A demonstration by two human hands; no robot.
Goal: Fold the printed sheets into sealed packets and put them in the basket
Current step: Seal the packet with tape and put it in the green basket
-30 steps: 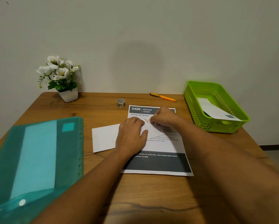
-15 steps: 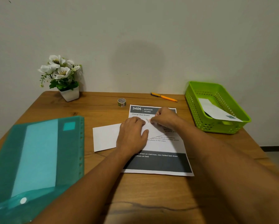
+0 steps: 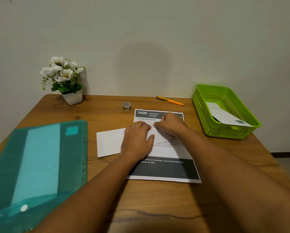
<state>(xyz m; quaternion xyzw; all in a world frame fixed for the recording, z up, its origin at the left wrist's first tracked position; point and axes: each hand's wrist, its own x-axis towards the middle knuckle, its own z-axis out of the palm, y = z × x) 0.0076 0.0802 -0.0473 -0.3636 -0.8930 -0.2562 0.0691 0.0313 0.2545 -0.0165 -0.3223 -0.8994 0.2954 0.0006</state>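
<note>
A white folded packet [image 3: 109, 142] lies mid-table on a printed sheet [image 3: 164, 168], its left end sticking out past the sheet's edge. The left hand [image 3: 137, 140] rests palm down on the packet, fingers bent and close together, thumb spread out on the paper. The right hand [image 3: 170, 124] is curled, its fingertips [image 3: 156, 125] bunched and pinching a small strip [image 3: 152, 126] of tape at the packet's far edge, just beside the left fingertips. At far right, a green basket [image 3: 246, 115] holds another packet [image 3: 224, 115]. A tape roll [image 3: 126, 106] and pen [image 3: 170, 100] lie beyond the sheet; a folder [image 3: 36, 162] is near left, a flowerpot [image 3: 72, 98] far left.
</note>
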